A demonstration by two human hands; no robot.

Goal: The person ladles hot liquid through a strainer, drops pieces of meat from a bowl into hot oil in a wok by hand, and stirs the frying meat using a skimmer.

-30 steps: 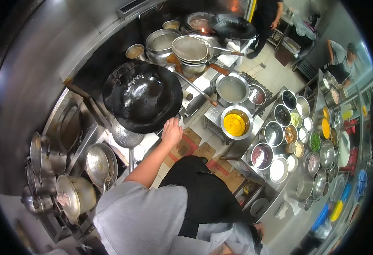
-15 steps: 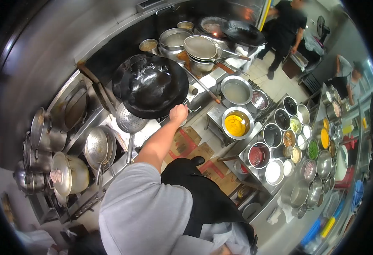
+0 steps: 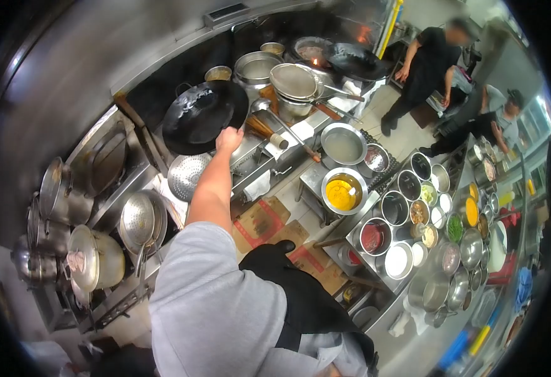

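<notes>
At the stove (image 3: pixel 245 183), left hand (image 3: pixel 229 139) is clamped on the edge of the black wok (image 3: pixel 203 118), which is tilted just above the perforated skimmer (image 3: pixel 186 178); right hand out of view, can't tell. Risk: one-sided grip could let the wok twist and knock the skimmer.

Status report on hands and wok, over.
Left hand closed at near edge of black wok. Right hand out of view. Perforated skimmer close by, near the wok.
</notes>
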